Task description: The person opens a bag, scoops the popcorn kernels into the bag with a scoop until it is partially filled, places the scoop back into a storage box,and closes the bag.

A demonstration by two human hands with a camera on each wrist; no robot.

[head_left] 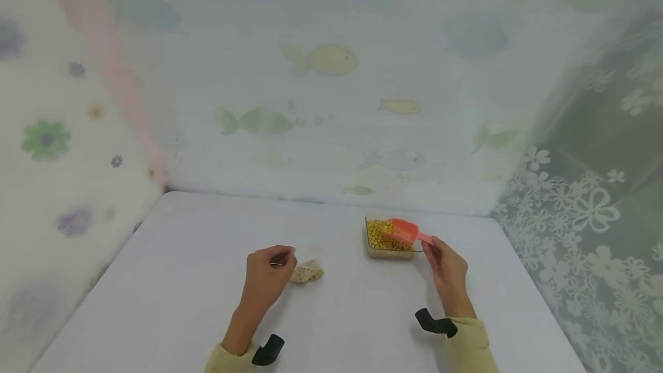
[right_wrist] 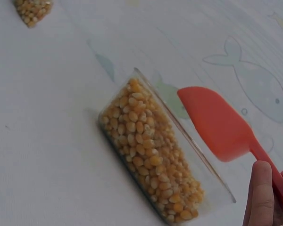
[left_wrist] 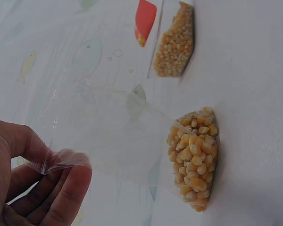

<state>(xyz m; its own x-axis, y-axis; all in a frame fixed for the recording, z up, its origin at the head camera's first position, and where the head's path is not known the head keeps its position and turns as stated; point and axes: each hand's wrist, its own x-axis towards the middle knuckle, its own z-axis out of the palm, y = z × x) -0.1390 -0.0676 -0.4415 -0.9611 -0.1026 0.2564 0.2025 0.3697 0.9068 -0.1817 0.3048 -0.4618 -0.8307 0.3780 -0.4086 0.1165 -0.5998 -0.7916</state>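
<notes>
Pinching the upper edge of a clear plastic bag (left_wrist: 194,157) between thumb and fingers, the left hand (head_left: 265,281) holds the thin film up above the white table (head_left: 207,258), while the bag's bottom, filled with yellow corn kernels, rests on the tabletop just to the right of that hand. Farther off and to the right stands a clear rectangular container (head_left: 391,255), also holding corn kernels (head_left: 380,236), which lie heaped toward one side in the right wrist view. The right hand (head_left: 448,272), at the container's right, grips the handle of a red scoop (head_left: 404,231), whose bowl is raised over the container and points left; a little yellow shows at its tip in the left wrist view. Both forearms come in from the near side in pale yellow sleeves (head_left: 468,344), with a black piece (head_left: 437,324) at each wrist. A pale curtain printed with fish (head_left: 331,60) hangs along the far side, flower-patterned material (head_left: 46,139) rises at the left, and a grayish sheet with white flowers (head_left: 594,210) stands at the right.
</notes>
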